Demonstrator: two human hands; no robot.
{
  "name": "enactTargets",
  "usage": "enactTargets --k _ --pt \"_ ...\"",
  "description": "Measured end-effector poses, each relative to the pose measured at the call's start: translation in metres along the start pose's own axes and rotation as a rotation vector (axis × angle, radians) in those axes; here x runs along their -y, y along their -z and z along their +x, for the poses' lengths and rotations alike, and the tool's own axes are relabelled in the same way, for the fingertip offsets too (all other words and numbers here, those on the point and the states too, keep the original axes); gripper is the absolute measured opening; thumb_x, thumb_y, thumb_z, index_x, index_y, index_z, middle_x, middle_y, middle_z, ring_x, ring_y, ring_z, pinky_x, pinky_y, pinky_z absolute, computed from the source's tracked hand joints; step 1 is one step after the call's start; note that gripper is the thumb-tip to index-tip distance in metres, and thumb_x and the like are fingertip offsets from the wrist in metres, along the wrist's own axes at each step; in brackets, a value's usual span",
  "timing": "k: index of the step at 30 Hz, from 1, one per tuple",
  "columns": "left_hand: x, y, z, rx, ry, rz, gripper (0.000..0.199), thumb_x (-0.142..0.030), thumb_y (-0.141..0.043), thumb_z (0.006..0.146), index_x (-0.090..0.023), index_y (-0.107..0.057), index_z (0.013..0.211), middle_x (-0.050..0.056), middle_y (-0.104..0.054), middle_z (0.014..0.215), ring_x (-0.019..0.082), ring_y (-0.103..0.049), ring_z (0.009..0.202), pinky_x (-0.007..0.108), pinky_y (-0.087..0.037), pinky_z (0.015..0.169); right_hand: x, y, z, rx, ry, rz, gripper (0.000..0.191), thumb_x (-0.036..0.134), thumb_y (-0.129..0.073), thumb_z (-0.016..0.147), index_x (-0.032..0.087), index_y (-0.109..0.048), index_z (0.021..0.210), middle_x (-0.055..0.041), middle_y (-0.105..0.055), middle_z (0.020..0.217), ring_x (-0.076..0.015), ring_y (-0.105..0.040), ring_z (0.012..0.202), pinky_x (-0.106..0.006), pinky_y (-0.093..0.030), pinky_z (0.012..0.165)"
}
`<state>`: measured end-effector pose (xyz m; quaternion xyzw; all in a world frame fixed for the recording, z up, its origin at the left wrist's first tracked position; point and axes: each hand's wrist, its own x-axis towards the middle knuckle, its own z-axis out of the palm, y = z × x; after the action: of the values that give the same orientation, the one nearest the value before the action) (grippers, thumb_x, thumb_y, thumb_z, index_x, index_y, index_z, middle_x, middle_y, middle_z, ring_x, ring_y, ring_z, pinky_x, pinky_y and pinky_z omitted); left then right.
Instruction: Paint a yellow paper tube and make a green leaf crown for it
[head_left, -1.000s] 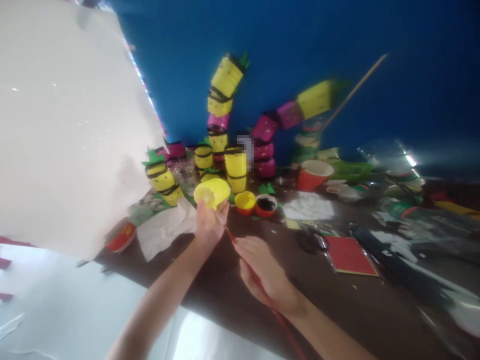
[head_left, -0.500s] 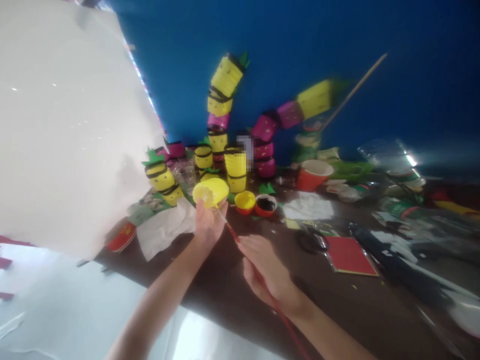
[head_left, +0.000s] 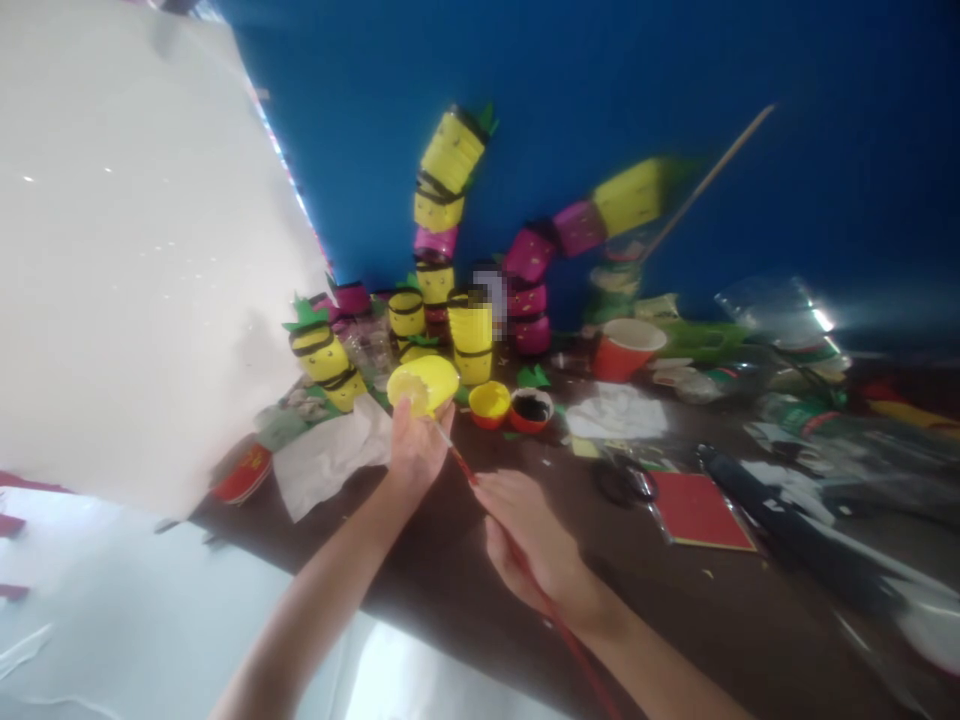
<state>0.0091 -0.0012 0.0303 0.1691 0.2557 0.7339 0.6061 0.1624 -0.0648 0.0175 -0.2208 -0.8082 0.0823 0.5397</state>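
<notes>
My left hand (head_left: 421,445) is closed around the lower side of a yellow-painted cup (head_left: 431,380), which lies tilted with a paler patch facing me. In my right hand (head_left: 529,530) is a long red-handled paintbrush (head_left: 463,466), gripped between thumb and fingers. The brush's yellow tip meets the cup's lower edge. Just right of the cup stand a small pot of yellow paint (head_left: 490,404) and a small pot of black paint (head_left: 532,410). A crumpled white tissue (head_left: 330,460) lies left of my left hand.
Yellow and magenta cup figures (head_left: 450,160) with green leaf tops stand along the blue wall (head_left: 360,120). A red cup (head_left: 628,350), white tissue (head_left: 619,412), red square card (head_left: 701,511), scissors (head_left: 637,485) and clear plastic bottles (head_left: 817,420) occupy the dark table's right side.
The yellow cup has shifted very slightly to the right and turned a little. Both hands keep nearly the same place, with the brush tip still at the cup's edge.
</notes>
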Motion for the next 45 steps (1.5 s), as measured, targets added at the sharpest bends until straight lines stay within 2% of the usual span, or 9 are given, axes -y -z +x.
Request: enactTargets --k 8,17,22,27,31,38,41,45 --pt "-0.001 0.000 0.000 0.009 -0.014 0.008 0.036 -0.044 -0.040 0.085 -0.022 -0.057 0.107 0.007 -0.058 0.121 0.022 -0.045 0.123 0.035 -0.038 0.102 0.000 -0.002 0.000 -0.005 -0.005 -0.011 0.041 0.000 -0.051 0.076 0.016 -0.054 0.114 -0.0109 -0.065 0.103 -0.0215 -0.060 0.099 -0.042 -0.050 0.087" --pt "0.000 0.002 0.000 0.004 -0.002 -0.006 0.037 -0.046 -0.044 0.083 -0.021 -0.056 0.108 0.008 -0.056 0.122 0.022 -0.048 0.120 0.034 -0.040 0.101 0.000 0.000 -0.001 0.025 -0.004 0.016 0.044 -0.001 -0.052 0.074 0.015 -0.052 0.116 -0.0118 -0.063 0.105 -0.0216 -0.059 0.100 -0.044 -0.049 0.088" --pt "0.000 0.002 0.001 -0.027 0.016 -0.020 0.039 -0.048 -0.043 0.082 -0.022 -0.057 0.107 0.008 -0.058 0.118 0.022 -0.051 0.117 0.035 -0.042 0.098 -0.003 -0.004 -0.006 -0.007 -0.011 0.008 0.044 -0.001 -0.051 0.075 0.015 -0.052 0.115 -0.0115 -0.063 0.105 -0.0217 -0.058 0.101 -0.044 -0.048 0.090" --pt "0.002 0.005 0.002 -0.020 0.015 -0.046 0.041 -0.050 -0.045 0.082 -0.020 -0.057 0.107 0.009 -0.061 0.112 0.022 -0.053 0.113 0.035 -0.044 0.095 -0.004 -0.005 -0.010 0.081 -0.026 0.057 0.042 0.003 -0.050 0.078 0.015 -0.051 0.118 -0.0113 -0.062 0.108 -0.0217 -0.058 0.103 -0.045 -0.046 0.093" --pt "0.000 0.001 0.000 0.004 0.033 -0.074 0.040 -0.049 -0.043 0.083 -0.020 -0.057 0.107 0.008 -0.061 0.112 0.022 -0.053 0.114 0.033 -0.045 0.093 -0.002 -0.004 -0.008 0.009 -0.022 0.027 0.043 0.001 -0.051 0.076 0.015 -0.052 0.116 -0.0107 -0.063 0.104 -0.0211 -0.059 0.100 -0.044 -0.047 0.091" --pt "-0.001 -0.004 -0.001 -0.063 0.063 -0.090 0.043 -0.048 -0.043 0.081 -0.018 -0.056 0.109 0.010 -0.060 0.112 0.023 -0.055 0.110 0.035 -0.046 0.092 -0.003 -0.004 -0.008 0.020 -0.010 0.009 0.045 0.002 -0.050 0.077 0.016 -0.049 0.120 -0.0119 -0.063 0.106 -0.0227 -0.058 0.103 -0.044 -0.047 0.090" --pt "0.000 -0.002 -0.003 -0.038 0.075 -0.101 0.045 -0.050 -0.043 0.082 -0.017 -0.056 0.109 0.011 -0.061 0.109 0.023 -0.056 0.109 0.035 -0.046 0.093 -0.004 -0.005 -0.011 0.068 -0.011 -0.001 0.047 0.002 -0.050 0.078 0.014 -0.046 0.123 -0.0131 -0.061 0.110 -0.0238 -0.054 0.109 -0.046 -0.044 0.093" --pt "0.001 -0.005 -0.006 -0.011 0.067 -0.116 0.050 -0.056 -0.041 0.081 -0.017 -0.057 0.108 0.012 -0.063 0.102 0.022 -0.057 0.107 0.035 -0.045 0.094 -0.008 -0.008 -0.019 0.218 0.000 0.019 0.049 0.005 -0.048 0.080 0.013 -0.041 0.128 -0.0142 -0.056 0.119 -0.0246 -0.049 0.115 -0.050 -0.039 0.098"
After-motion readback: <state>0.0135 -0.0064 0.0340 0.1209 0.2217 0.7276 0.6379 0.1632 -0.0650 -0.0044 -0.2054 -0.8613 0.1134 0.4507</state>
